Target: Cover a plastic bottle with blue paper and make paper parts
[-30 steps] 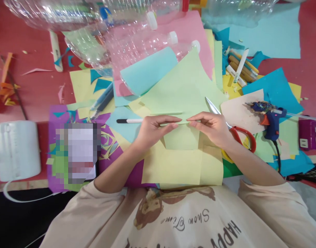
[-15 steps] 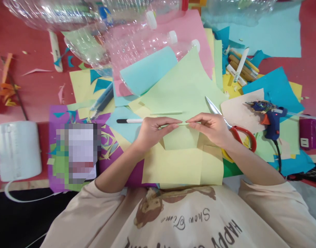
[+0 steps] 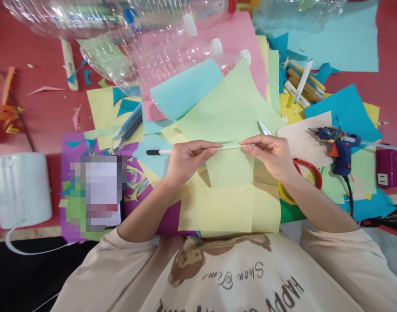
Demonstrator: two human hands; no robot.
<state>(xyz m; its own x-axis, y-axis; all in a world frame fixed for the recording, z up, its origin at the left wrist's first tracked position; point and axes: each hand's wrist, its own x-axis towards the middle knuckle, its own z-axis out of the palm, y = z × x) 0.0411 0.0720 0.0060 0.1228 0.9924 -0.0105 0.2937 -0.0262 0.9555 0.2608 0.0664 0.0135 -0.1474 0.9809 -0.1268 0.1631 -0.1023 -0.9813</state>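
While my L hand (image 3: 190, 160) pinches one end of a pale-green paper pc. (image 3: 230, 169), my R hand (image 3: 272, 154) pinches the other, thumbs & fingers nipping its top edge (rolled or folded, can't tell); flat part reaches toward me, over yellow paper (image 3: 230, 210). Also on tabletop (image 3: 49, 117): 1 pen (image 3: 157, 152), white w/ black end, partly behind L hand; 1 pr. scissors (image 3: 318, 175), red/yel. handles, partly hidden by R hand; 1 blue glue gun (image 3: 341, 158), farther R; clear btls. (image 3: 182, 56), beyond.

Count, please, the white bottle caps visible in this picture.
3. One white cap is leftmost, near the top; a second cap is in the middle; a third cap is rightmost, by the tip of the large green paper. More may be hidden among the bottles.
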